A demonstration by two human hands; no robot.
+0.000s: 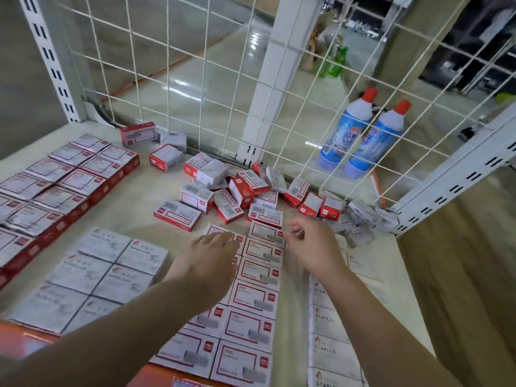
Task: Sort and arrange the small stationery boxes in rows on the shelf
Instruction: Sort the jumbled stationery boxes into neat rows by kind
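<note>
Small red-and-white stationery boxes lie in two neat rows (258,291) down the middle of the cream shelf (145,191). My left hand (212,255) rests with loose fingers over the far end of the left row. Fingers loosely curled, my right hand (310,244) hovers by the far box of the right row (265,231) and holds nothing I can see. A jumbled pile of the same boxes (237,191) lies just beyond both hands by the wire mesh.
Larger red boxes (55,188) sit in rows at the left, grey-white boxes (95,277) in a block at the near left, white STAPLES boxes (329,339) in a column at the right. Wire mesh (195,79) closes the back; two blue bottles (363,132) stand behind it.
</note>
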